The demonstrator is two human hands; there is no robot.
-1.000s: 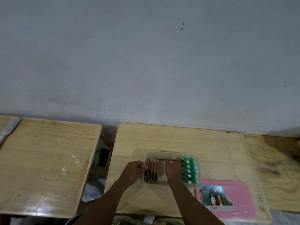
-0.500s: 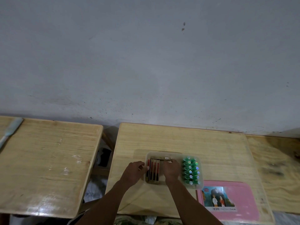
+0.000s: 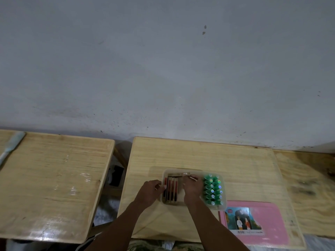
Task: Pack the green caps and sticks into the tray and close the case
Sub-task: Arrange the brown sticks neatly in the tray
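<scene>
Head view: the left hand (image 3: pixel 151 192) curls its fingers round the clear tray's (image 3: pixel 195 171) left wall, thumb beside the red sticks (image 3: pixel 171 190). The right hand (image 3: pixel 192 189), fingers bunched, seems to pinch a thin pale stick (image 3: pixel 193 178) inside the tray. Just right of it stand the green caps (image 3: pixel 213 192). The pink case (image 3: pixel 268 221) lies further right on the tabletop (image 3: pixel 235 160). A stray knuckle could topple caps, or a crooked stick could stop the case from closing.

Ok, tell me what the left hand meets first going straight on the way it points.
Probably the tray's left wall, which the left hand is already at; the sticks lie just behind.
</scene>
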